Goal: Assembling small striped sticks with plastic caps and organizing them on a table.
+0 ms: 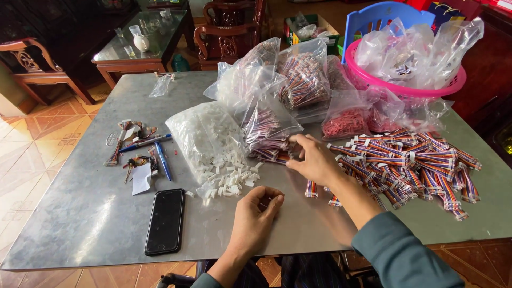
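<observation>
Steel-grey tabletop [90, 213], head view, the only one: right hand [314, 160] reaches forward and left across the body, fingertips [293, 154] landing at the mouth of an open clear bag of striped ribbon cables [266, 133]. Fingers look bunched narrow, pinching at something small at the bag's edge; cannot tell for sure whether a cable is between them, some blur there

Loose cables by that bag lie with long axis roughly left-right, ends toward the fingertips, so they sit just ahead and left of the right hand. Right hand is clearly the nearer one to the bag

Left hand [256, 213] rests on the table near the front edge, fingers curled inward, loosely closed; may be cupping something small, hidden from here. It sits just below the spill of white plastic connector housings [229, 176] running out of a big clear bag [202, 133], near but not touching as far as I can see

Right of the right forearm: wide heap of finished ribbon cables with white ends [416, 165], axes mostly fanned diagonally. A couple of short striped cables [311, 189] lie between the two hands, standing roughly front-to-back

Far side: more bagged cables [304, 80], bag of red bits [346, 122], pink basket [405, 88] with empty bags. Left side: black phone [165, 221] face up, blue pens [162, 160], small scrap wires [128, 138], well apart from both hands
</observation>
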